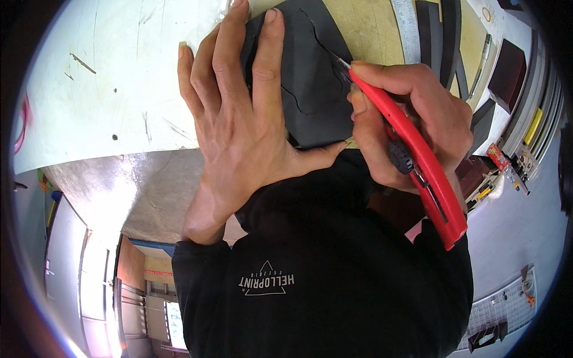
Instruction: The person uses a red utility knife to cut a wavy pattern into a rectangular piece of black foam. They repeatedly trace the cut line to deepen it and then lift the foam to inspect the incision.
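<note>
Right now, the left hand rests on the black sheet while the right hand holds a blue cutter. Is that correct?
The cutter is red, not blue, as the head view shows. The rest stands: the left hand rests on the black sheet and the right hand holds the cutter.

A person in a black shirt works over a black sheet on a pale worktable as I look on. The left hand spreads across the sheet's left part, its thumb along the near edge. The right hand grips a red utility knife, its blade tip meeting the sheet toward the right edge, at a wavy dark line. Right of the sheet lie a steel ruler and several dark strips.
</note>
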A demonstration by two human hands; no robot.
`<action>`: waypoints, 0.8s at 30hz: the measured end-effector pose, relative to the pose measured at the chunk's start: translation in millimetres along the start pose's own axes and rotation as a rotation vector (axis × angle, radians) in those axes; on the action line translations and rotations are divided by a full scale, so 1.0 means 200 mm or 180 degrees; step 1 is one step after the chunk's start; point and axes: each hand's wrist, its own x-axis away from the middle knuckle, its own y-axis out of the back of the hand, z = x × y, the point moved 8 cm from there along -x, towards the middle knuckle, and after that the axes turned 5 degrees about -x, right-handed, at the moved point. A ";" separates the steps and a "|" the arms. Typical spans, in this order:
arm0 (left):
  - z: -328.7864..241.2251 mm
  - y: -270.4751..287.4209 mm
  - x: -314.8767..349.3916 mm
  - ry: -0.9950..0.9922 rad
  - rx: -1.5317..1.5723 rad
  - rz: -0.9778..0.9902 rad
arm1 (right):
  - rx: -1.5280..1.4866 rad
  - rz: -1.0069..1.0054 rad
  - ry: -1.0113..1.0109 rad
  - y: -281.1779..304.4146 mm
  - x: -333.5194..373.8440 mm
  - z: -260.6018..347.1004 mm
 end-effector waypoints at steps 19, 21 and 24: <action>0.03 -0.04 0.05 -0.0235 0.0069 -0.0523 | -0.0204 -0.0455 -0.0465 -0.03 0.09 -0.02; 0.09 -0.09 0.08 -0.0404 -0.0086 -0.0660 | -0.0235 -0.0341 -0.0430 -0.03 0.09 -0.02; 0.16 -0.16 0.11 -0.0672 -0.0345 -0.0871 | -0.0471 -0.0121 -0.0367 -0.02 0.10 -0.05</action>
